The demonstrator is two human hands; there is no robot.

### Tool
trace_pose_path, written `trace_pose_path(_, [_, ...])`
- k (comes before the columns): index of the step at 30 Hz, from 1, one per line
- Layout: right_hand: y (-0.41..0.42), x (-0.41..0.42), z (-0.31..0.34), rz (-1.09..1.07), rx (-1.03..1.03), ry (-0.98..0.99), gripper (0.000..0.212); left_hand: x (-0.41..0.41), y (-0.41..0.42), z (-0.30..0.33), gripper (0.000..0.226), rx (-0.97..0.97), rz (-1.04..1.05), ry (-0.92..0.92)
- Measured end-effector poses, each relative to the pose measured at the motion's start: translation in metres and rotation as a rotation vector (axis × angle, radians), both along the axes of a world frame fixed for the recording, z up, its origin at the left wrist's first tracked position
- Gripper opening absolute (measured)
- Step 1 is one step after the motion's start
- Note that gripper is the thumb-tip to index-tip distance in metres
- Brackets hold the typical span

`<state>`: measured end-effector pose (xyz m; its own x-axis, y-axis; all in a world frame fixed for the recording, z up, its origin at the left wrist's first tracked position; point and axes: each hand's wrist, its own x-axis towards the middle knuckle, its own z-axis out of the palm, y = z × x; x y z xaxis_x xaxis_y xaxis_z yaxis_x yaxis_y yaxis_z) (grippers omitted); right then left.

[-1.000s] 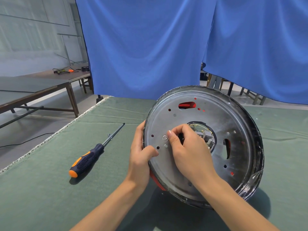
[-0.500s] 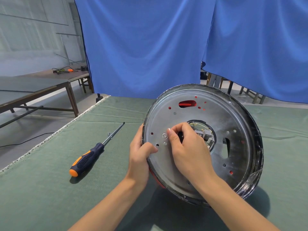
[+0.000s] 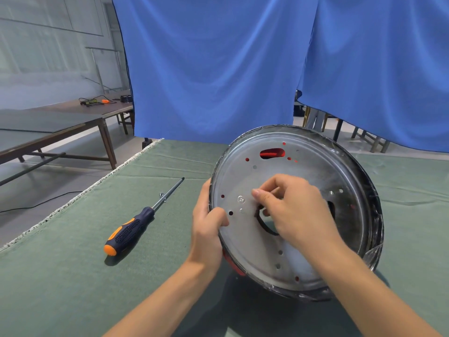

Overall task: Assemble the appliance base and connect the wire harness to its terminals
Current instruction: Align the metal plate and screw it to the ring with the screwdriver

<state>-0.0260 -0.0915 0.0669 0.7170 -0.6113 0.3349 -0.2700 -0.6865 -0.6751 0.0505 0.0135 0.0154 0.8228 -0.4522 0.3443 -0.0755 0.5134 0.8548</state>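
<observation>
The round metal base plate (image 3: 303, 166) of the appliance stands tilted on its edge on the green table, its underside facing me. Red housing shows through a slot (image 3: 272, 153) near the top. My left hand (image 3: 206, 224) grips the plate's left rim, thumb on the face. My right hand (image 3: 296, 210) hovers over the central opening (image 3: 263, 223) with fingers curled and thumb against forefinger. Whether anything is pinched there is hidden. No wire harness is visible.
A screwdriver (image 3: 128, 229) with a black and orange handle lies left of the plate, small screws (image 3: 162, 196) clinging to its shaft. The green table cloth (image 3: 73, 276) ends at a frayed left edge. Blue curtains (image 3: 218, 69) hang behind; a wooden table (image 3: 60, 122) stands far left.
My right hand has lifted and shifted right over the central opening, now covering the parts inside it. The plate has tipped slightly. My left hand keeps its grip.
</observation>
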Motion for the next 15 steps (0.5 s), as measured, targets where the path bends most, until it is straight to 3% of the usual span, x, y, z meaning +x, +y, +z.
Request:
trace_pose_path(4, [-0.001, -0.008, 0.011, -0.067, -0.158, -0.125, 0.022, -0.001, 0.0, 0.001, 0.064, 0.009, 0.011, -0.026])
trace_pose_path(9, [0.012, -0.001, 0.009, 0.184, 0.084, -0.2, 0.011, -0.002, 0.0, 0.002, 0.061, 0.013, 0.031, -0.099])
trace_pose_path(15, [0.012, 0.0, 0.012, 0.274, 0.205, -0.164, 0.016, -0.004, 0.001, 0.003, 0.059, 0.019, 0.059, -0.139])
